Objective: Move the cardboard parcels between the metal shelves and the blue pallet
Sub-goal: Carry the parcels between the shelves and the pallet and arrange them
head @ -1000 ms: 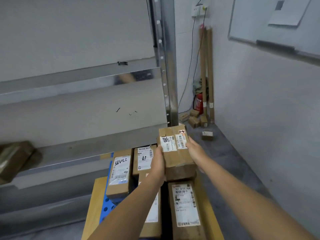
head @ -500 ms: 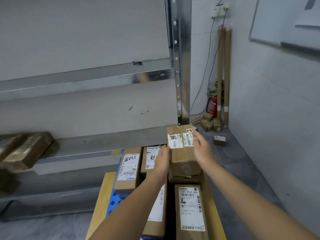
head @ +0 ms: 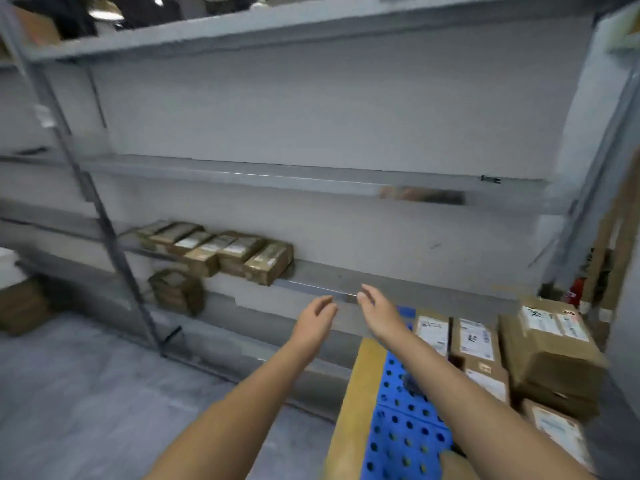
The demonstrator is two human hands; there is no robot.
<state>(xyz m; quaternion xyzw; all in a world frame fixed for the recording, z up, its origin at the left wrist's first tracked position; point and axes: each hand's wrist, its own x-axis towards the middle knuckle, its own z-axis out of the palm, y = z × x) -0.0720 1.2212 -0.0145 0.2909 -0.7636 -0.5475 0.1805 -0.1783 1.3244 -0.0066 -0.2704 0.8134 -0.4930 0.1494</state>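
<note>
reaching forward, i am holding my left hand [head: 313, 318] and right hand [head: 375, 311] empty, fingers loose and spread, before the metal shelves [head: 311, 174]. a row of parcels [head: 221, 249] is sitting on the low shelf; more are stacked on the blue pallet [head: 405, 434]. turning carelessly, i am risking elbowing the top parcel [head: 550, 344] off its stack.

- My single camera sits on my head, looking forward and down along my forearms.
- It faces the metal shelves [head: 311, 181] at twelve o'clock, near enough that they fill most of the frame.
- The blue pallet [head: 401, 441] lies close below at five o'clock.
- My left hand [head: 315, 317] and right hand [head: 377, 313] sit mid-frame.
- The wide lens bends the shelf uprights, and the picture is blurred.
</note>
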